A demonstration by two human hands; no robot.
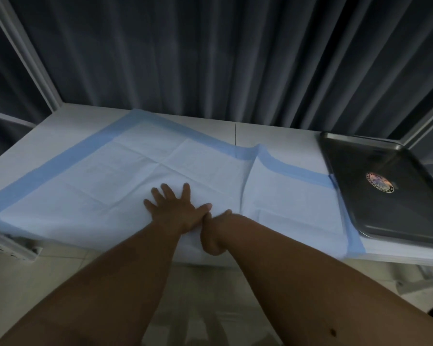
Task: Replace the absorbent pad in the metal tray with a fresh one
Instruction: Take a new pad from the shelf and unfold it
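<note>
Hands (175, 208) on creased blue-edged pad (140, 168)

Matt, creased paper-like pad (135, 171) with blue border, glossy dark metal tray (390, 208), smooth white table (280, 136)

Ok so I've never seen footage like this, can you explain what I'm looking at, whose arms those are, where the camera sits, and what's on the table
There is no machine here. One camera worn on a person's head looks forward and down, so the two bare arms reaching in from the bottom are the wearer's own.

The left hand lies flat with fingers spread, pressing on a large absorbent pad, pale with a blue border, spread over a white table. The right hand is curled beside it at the pad's near edge; it seems to be gripping the pad, though its fingers are mostly hidden.

At the right stands a dark metal tray with a round sticker inside. No pad lies in it; the pad's right edge reaches the tray. Dark curtains hang behind.
</note>
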